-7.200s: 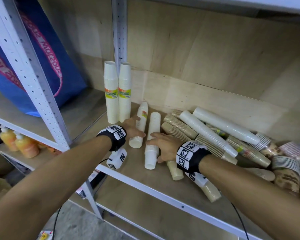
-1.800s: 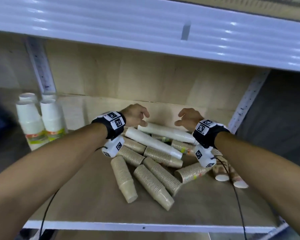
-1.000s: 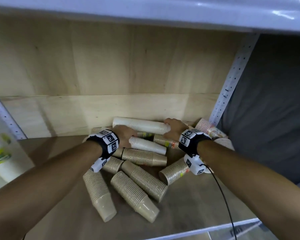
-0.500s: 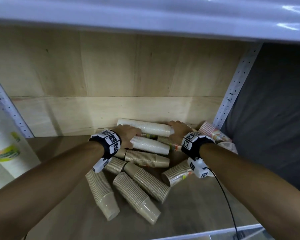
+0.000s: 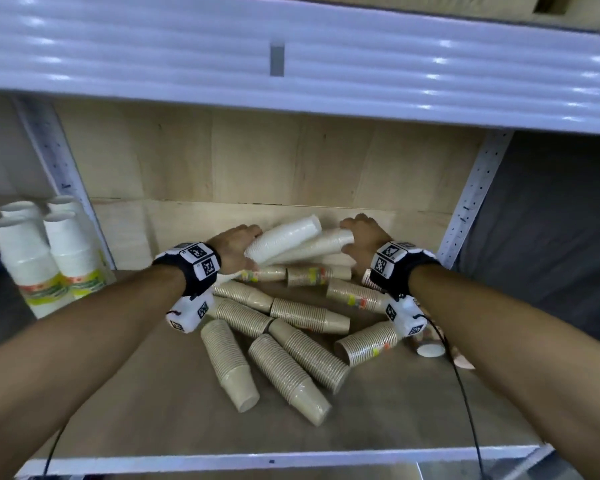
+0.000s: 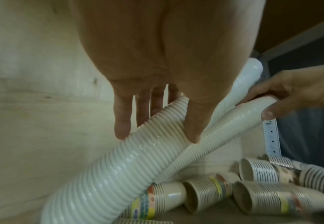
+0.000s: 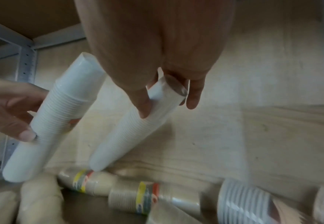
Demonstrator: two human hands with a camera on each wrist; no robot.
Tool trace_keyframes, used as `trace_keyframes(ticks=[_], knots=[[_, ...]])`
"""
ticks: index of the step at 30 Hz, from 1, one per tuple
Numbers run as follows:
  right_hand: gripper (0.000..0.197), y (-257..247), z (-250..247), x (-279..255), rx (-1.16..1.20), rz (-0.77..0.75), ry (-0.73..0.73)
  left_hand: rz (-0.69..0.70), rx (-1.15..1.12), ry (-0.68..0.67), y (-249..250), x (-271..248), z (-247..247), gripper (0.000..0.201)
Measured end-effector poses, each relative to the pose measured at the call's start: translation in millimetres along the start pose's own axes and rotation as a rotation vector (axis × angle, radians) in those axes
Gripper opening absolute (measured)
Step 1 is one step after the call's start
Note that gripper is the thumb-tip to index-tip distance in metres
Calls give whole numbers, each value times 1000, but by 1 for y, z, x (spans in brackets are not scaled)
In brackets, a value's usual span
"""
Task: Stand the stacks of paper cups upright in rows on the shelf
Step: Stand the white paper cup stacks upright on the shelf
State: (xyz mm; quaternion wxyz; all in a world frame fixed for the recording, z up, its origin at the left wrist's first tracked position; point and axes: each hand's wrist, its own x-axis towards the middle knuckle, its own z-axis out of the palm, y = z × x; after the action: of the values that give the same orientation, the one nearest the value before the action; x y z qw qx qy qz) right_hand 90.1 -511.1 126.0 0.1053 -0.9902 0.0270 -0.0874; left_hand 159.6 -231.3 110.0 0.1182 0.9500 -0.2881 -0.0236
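At the back of the shelf (image 5: 378, 424), my left hand (image 5: 234, 245) grips one white cup stack (image 5: 283, 239) and my right hand (image 5: 362, 239) grips a second white stack (image 5: 314, 247), both tilted above the brown stacks (image 5: 278, 368). Sleeved stacks look light, flexible, slippery; grip mid-length. Half a second ago both lay flat.

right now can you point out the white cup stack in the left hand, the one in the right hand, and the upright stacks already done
left-hand white stack (image 5: 284, 239), head view, middle of its ribbed side
right-hand white stack (image 7: 138, 131), right wrist view, middle of its length
upright stacks (image 5: 71, 251), head view, side of the front right one
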Motion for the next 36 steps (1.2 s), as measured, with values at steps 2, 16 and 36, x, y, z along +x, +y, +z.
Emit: trace_keyframes(ticks=[2, 16, 36], knots=[[52, -19, -12, -1, 12, -41, 47, -25, -38, 39, -2, -11, -10, 61], [56, -176, -66, -12, 227, -351, 213, -207, -500, 255, -40, -116, -71, 69], [48, -339, -12, -41, 425, -665, -31, -512, -630, 313, -120, -248, -58, 59]])
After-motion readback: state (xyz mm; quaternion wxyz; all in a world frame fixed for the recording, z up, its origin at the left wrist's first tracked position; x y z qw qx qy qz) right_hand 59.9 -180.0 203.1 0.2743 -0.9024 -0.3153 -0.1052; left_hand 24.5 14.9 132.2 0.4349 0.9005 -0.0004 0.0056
